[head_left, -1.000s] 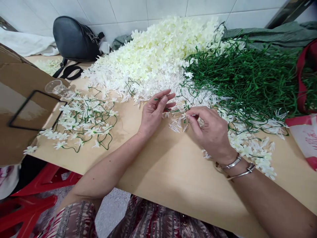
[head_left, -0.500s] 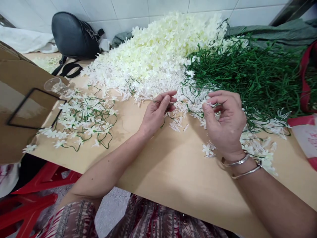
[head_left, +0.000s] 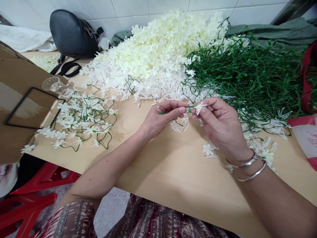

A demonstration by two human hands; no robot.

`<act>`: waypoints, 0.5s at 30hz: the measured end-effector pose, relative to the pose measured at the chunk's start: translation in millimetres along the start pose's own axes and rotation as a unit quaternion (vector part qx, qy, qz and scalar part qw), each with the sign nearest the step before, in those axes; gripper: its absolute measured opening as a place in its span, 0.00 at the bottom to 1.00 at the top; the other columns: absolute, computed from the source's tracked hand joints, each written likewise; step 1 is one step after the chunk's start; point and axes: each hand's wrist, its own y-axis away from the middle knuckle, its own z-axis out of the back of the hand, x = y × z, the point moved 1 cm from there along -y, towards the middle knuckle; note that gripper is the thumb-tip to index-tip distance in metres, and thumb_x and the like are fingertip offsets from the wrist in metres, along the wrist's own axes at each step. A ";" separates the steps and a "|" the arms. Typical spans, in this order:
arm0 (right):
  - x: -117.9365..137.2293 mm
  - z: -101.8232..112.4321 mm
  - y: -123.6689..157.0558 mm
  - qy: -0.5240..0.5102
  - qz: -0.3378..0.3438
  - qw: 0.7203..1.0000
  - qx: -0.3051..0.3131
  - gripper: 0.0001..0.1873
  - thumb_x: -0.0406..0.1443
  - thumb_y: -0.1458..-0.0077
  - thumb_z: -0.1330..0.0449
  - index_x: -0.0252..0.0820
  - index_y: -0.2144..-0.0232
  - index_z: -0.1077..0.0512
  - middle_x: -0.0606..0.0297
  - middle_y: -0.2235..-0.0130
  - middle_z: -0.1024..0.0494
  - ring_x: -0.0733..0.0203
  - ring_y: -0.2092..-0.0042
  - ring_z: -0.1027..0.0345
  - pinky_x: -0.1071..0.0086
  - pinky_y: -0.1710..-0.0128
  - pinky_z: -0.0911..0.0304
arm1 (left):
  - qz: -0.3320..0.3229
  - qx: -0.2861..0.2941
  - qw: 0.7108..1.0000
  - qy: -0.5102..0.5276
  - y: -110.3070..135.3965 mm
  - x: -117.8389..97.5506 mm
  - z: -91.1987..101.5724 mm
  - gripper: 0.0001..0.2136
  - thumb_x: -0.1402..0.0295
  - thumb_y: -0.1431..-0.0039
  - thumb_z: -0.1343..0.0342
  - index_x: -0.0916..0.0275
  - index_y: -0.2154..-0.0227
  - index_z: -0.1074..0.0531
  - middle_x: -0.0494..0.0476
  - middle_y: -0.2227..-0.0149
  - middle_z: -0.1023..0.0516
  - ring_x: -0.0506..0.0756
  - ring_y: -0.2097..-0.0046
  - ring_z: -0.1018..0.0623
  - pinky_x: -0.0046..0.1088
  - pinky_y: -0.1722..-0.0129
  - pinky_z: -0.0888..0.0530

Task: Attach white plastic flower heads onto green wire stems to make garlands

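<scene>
Between finger and thumb, my left hand (head_left: 165, 116) pinches a green plastic stem (head_left: 190, 108). My right hand (head_left: 219, 124) is closed on a white artificial flower (head_left: 199, 107), held by its petals at the end of that stem. The fingertips of both hands almost meet above the table. Behind them rises a large heap of white and pale yellow flower heads (head_left: 158, 49), with thin white pieces (head_left: 168, 87) along its front. A tangle of green stems (head_left: 250, 72) lies right of the heap. Flowers on green stems (head_left: 84, 115) form a loose pile to the left.
A black bag (head_left: 71, 34) stands against the tiled wall. At the left are a cardboard box (head_left: 18, 99) and a clear plastic cup (head_left: 52, 85) lying on its side. A few loose flowers (head_left: 208, 149) lie near my right wrist. Red plastic stools (head_left: 32, 201) are below the table's left edge.
My hands have come together from apart. The right hand has moved left and brought the flower to the stem in the left hand, which has turned and shifted slightly right.
</scene>
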 end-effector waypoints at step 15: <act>4.6 -4.4 1.3 -0.116 -0.077 0.990 -0.007 0.10 0.48 0.43 0.28 0.54 0.66 0.22 0.67 0.66 0.21 0.61 0.65 0.26 0.64 0.62 0.26 | 0.010 0.007 0.999 0.041 -0.1 2.8 -5.2 0.16 0.53 0.49 0.25 0.60 0.65 0.17 0.50 0.67 0.17 0.48 0.64 0.20 0.25 0.61 0.28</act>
